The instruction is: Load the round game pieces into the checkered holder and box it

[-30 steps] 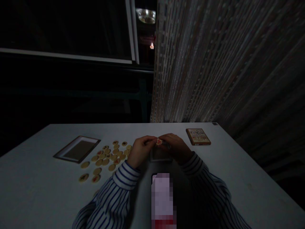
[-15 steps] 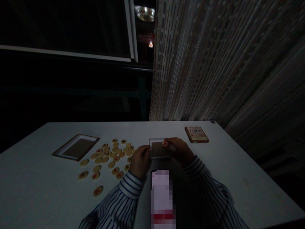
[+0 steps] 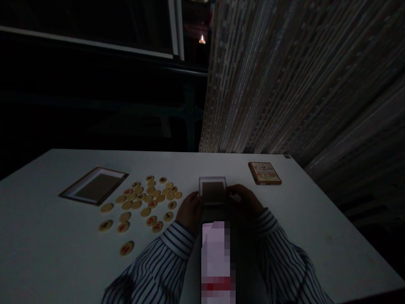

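A small, light-rimmed box [image 3: 212, 179] with a brown inside stands in front of me. My left hand [image 3: 190, 210] is closed on its left edge, fingers curled against the wall. On the opposite side, my right hand [image 3: 245, 200] has its fingertips pinched at the right edge. The near part of the box lies in shadow, so its near wall is hard to see. Left of my left hand are many round xiangqi pieces [image 3: 150, 191], some showing red or dark characters, others blank side up. No piece shows in my right hand.
A shallow open tray [image 3: 125, 174] lies at the left. A closed printed box [image 3: 265, 173] is at the back right of the white table [image 3: 57, 245]. A lit phone [image 3: 215, 249] sits between my forearms. A string curtain [image 3: 247, 84] hangs behind the table.
The red-marked xiangqi piece that my right hand held over the box is out of sight. That hand has moved slightly right to the box's edge. The camera view has tilted down.
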Demonstrator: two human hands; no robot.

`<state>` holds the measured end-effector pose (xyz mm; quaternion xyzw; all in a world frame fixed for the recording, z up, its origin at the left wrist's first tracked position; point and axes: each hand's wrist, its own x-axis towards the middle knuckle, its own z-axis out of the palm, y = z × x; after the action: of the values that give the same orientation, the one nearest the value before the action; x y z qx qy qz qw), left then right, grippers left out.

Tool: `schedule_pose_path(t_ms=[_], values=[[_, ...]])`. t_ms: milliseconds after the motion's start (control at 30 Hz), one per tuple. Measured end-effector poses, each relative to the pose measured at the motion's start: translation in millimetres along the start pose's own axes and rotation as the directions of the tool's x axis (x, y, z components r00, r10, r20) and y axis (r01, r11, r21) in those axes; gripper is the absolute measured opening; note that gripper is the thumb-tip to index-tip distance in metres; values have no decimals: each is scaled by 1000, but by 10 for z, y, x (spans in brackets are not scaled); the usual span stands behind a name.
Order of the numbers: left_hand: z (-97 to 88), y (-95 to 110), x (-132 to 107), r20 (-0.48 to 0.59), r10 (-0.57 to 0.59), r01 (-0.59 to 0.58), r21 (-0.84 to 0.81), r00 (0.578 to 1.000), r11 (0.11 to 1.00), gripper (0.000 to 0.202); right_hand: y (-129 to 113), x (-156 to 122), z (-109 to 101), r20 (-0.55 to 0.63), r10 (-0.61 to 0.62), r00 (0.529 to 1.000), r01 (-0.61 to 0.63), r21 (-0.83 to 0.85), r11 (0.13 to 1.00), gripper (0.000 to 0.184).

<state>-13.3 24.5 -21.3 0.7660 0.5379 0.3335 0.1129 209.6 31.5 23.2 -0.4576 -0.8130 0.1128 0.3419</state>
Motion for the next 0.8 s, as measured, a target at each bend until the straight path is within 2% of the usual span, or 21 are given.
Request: schedule_pose_path(t_ms=[100,300,633,800], values=[[32,-75,-9,39,42,-44,32,998,999,31,57,-18,13,98,21,995,-21,-10,1000,24],[75,-163,-27,34,85,-86,37,996,996,25,103,-25,26,169,48,984,-49,4,999,23],[53,-112,-21,19,127,-127,45,992,991,21,171,-33,102,137,79,987,-78,-15,997,20],[28,-54,-17,-6,107,-107,60,994,992,18,176,18,140,113,122,986,-108,-124,986,17]])
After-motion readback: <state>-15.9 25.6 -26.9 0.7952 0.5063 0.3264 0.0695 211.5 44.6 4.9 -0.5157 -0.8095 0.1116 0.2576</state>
